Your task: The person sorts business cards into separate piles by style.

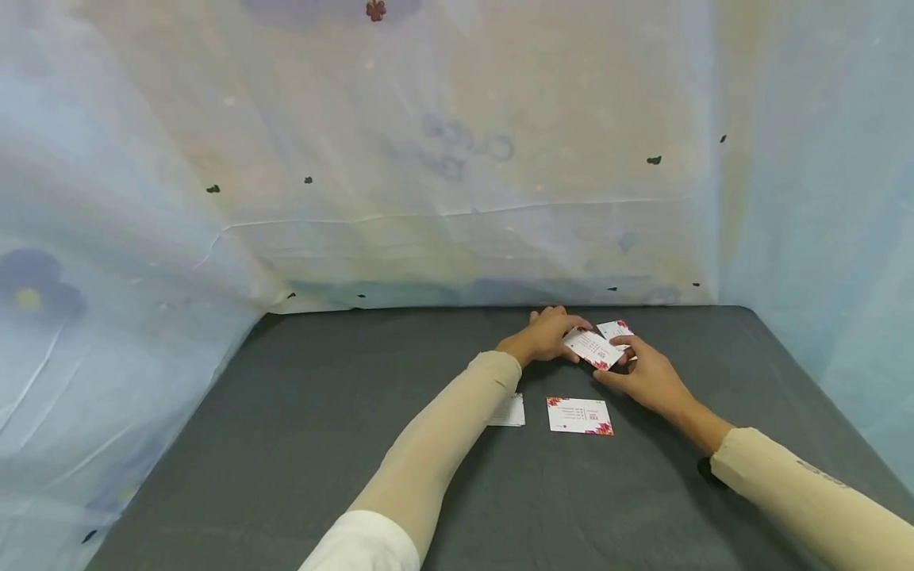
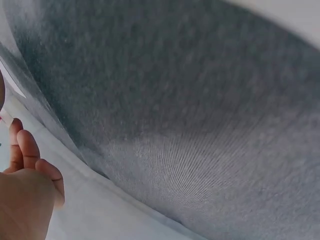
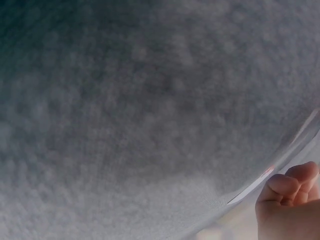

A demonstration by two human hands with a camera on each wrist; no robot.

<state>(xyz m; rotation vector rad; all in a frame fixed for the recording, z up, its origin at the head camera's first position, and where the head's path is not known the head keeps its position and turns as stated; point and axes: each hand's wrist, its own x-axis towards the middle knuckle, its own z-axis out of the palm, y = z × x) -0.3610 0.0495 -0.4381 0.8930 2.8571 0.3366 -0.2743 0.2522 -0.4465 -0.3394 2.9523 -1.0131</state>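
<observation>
In the head view, my left hand (image 1: 547, 335) pinches the left end of a white business card (image 1: 591, 349) with a red and purple floral corner. At the card's right end, my right hand (image 1: 648, 376) grips it between thumb and fingers. Just behind it lies a second business card (image 1: 614, 328), partly covered by the held card and the right fingers. The left wrist view catches the left fingers (image 2: 29, 150) at its edge, beside a sliver of card. Curled right fingers (image 3: 282, 186) show at the lower right of the right wrist view.
Nearer to me, another floral card (image 1: 580, 416) lies flat on the dark grey tabletop (image 1: 343, 444). Left of it, some white cards (image 1: 510, 411) are partly hidden by the left forearm. Pale patterned cloth (image 1: 457, 159) hangs behind the table and at both sides.
</observation>
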